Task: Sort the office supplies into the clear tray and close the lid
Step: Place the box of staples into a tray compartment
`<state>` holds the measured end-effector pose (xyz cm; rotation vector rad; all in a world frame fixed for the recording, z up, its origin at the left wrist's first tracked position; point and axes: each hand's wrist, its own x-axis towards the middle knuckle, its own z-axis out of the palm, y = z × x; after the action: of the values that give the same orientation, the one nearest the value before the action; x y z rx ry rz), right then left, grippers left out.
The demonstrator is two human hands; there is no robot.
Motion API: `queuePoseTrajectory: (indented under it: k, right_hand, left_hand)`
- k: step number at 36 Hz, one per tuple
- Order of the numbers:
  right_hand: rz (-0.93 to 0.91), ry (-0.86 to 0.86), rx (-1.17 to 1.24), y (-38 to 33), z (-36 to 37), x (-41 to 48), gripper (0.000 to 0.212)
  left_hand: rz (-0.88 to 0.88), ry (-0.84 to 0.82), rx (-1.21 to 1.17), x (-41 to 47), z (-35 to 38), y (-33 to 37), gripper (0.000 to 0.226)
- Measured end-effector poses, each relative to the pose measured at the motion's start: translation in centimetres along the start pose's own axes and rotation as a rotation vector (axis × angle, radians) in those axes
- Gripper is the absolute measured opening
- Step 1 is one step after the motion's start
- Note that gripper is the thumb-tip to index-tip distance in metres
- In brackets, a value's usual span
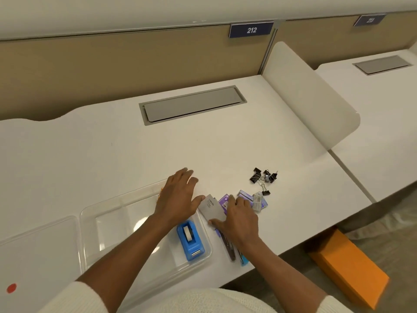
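A clear tray (117, 213) lies on the white desk at the lower left, and a blue tape dispenser (190, 241) stands in its right compartment. Its clear lid (38, 247) rests flat to the left. My left hand (178, 197) hovers flat over the tray's far right corner, fingers spread, holding nothing. My right hand (237, 220) grips a grey card (211, 207) just right of the tray. Purple staple boxes (248, 197), a clear packet (258, 201) and pens (230, 247) lie under and around that hand. Black binder clips (264, 178) sit farther right.
A grey cable hatch (191, 105) is set into the desk at the back. A white rounded divider (316, 105) stands on the right edge. An orange box (347, 265) lies on the floor below. A red dot sticker (11, 288) marks the lid's near corner.
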<state>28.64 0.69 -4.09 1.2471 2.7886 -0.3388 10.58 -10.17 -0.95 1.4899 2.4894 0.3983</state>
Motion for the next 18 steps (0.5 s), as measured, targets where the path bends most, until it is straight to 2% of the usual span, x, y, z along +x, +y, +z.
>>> queuePoseTrajectory:
  k: [2, 6, 10, 18]
  right_hand:
    - [-0.009, 0.0, -0.004, -0.5, -0.1, 0.3, 0.086]
    - [-0.006, -0.024, 0.001, -1.3, -0.2, 0.3, 0.07]
    - [0.036, -0.031, 0.093, -1.9, -0.3, 0.0, 0.06]
    - [0.101, -0.099, 0.341, -2.3, -0.9, 0.3, 0.051]
  left_hand:
    - [-0.008, -0.07, 0.106, 0.1, 1.0, -0.9, 0.079]
    - [-0.017, -0.109, 0.134, -0.4, 2.8, -2.7, 0.094]
    - [0.026, -0.04, 0.15, -0.4, 4.1, -3.8, 0.092]
    - [0.036, -0.051, 0.164, -0.2, 4.3, -3.7, 0.088]
